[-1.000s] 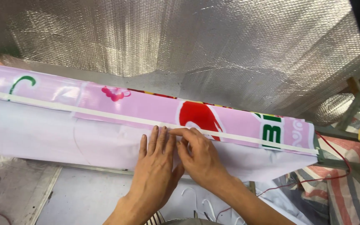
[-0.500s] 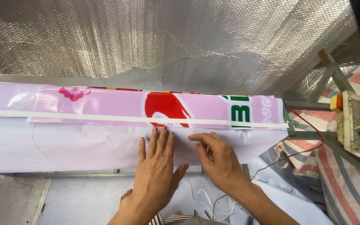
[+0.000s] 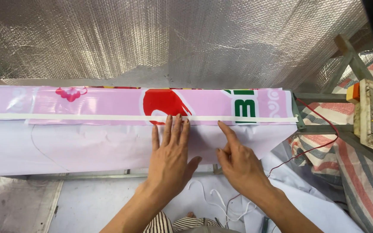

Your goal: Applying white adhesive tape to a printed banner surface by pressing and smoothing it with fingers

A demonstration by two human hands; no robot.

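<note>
A long pink printed banner (image 3: 109, 103) with red and green graphics lies across a narrow bench, its pale reverse side (image 3: 65, 146) hanging over the front. A white tape strip (image 3: 87, 117) runs along the seam. My left hand (image 3: 171, 155) lies flat, fingers together, with its fingertips on the tape below the red graphic. My right hand (image 3: 236, 157) sits just to the right, index finger stretched out and pressing the pale sheet just under the tape, other fingers curled.
Silver bubble-foil sheeting (image 3: 173, 39) hangs behind the bench. A striped tarpaulin (image 3: 350, 172), a wooden frame (image 3: 346, 51) and a board with wiring (image 3: 372, 116) stand at the right. A red wire (image 3: 320, 146) and white cable (image 3: 212, 198) trail below.
The view has shifted right along the banner. Both hands slid right along the tape, and my right hand moved apart from the left, now pointing with one finger.
</note>
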